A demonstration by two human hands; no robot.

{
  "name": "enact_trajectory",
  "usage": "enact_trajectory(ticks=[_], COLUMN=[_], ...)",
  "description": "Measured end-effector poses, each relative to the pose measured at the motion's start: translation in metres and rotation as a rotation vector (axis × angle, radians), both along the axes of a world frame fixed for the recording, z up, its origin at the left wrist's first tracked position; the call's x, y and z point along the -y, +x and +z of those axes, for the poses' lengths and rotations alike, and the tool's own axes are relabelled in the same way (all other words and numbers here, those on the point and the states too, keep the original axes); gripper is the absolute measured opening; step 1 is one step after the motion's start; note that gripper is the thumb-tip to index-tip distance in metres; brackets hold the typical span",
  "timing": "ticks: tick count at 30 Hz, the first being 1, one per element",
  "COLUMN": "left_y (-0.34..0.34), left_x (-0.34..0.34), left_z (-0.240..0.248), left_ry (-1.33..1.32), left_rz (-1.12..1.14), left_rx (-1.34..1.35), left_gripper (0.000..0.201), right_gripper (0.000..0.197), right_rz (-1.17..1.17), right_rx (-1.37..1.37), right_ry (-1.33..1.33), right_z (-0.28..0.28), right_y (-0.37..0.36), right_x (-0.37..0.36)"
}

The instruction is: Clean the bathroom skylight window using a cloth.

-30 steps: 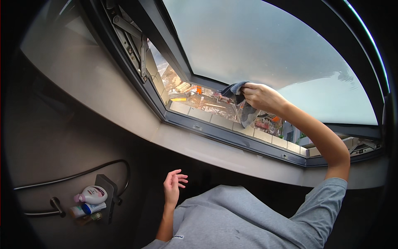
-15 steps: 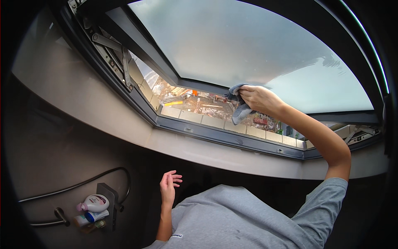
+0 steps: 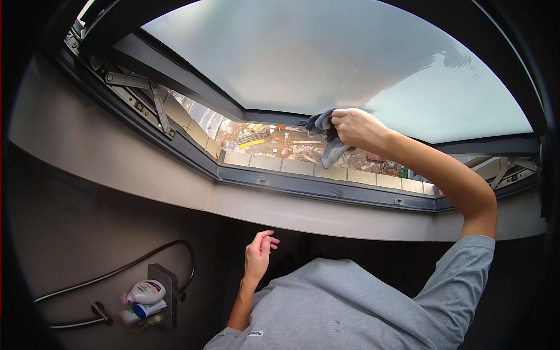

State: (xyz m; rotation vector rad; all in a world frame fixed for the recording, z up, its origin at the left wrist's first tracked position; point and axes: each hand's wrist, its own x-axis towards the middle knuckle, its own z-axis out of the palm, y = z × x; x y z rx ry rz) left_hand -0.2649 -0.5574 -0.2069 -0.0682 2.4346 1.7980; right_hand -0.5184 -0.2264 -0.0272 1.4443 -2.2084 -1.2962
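Observation:
My right hand (image 3: 354,127) grips a grey cloth (image 3: 335,153) at the lower frame bar of a tilted-out window sash. Part of the cloth hangs below my fingers, over the gap under the sash. Frosted glass (image 3: 326,64) fills the sash above, with wet streaks toward its right side. My left hand (image 3: 259,251) is raised in front of my body below the windowsill (image 3: 280,213); it holds nothing, and its fingers are loosely bent and apart.
Metal hinge arms (image 3: 154,102) join sash and frame at the left, with another hinge (image 3: 513,169) at the right. Far below outside lies ground strewn with building material. At lower left, a small wall shelf (image 3: 166,291) carries several bottles and tubes beside a hose (image 3: 116,274).
The view has shifted a little. My right hand, still gripping the cloth, is slightly further left along the lower bar. My left hand has moved right and up, closer to the sill.

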Motion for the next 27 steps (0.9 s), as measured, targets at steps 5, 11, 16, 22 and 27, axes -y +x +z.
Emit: enact_trajectory(ticks=[5,11,16,22,27], left_y=[0.009,0.005,-0.002,-0.007,-0.017], left_x=[-0.005,-0.011,-0.016,-0.022,-0.027], left_z=[-0.003,-0.006,-0.004,-0.012,-0.013], left_ry=[0.0,-0.004,-0.032,-0.02,-0.028], left_rz=[0.022,-0.014,-0.051,-0.127,-0.197], left_rx=[0.077,0.098,0.124,0.162,0.124], left_gripper=[0.027,0.027,0.027,0.027,0.029], right_gripper=[0.043,0.042,0.04,0.038,0.044], right_rz=[-0.023,-0.049,-0.056,0.031,0.14], right_rx=[0.049,-0.05,-0.054,-0.159,-0.274], right_ry=[-0.101,-0.176,-0.222,-0.28,-0.262], right_z=[0.013,-0.01,-0.04,-0.035,0.009], right_y=[0.017,0.043,0.046,0.038,0.035], right_x=[-0.037,-0.099,-0.137,-0.125,-0.093])
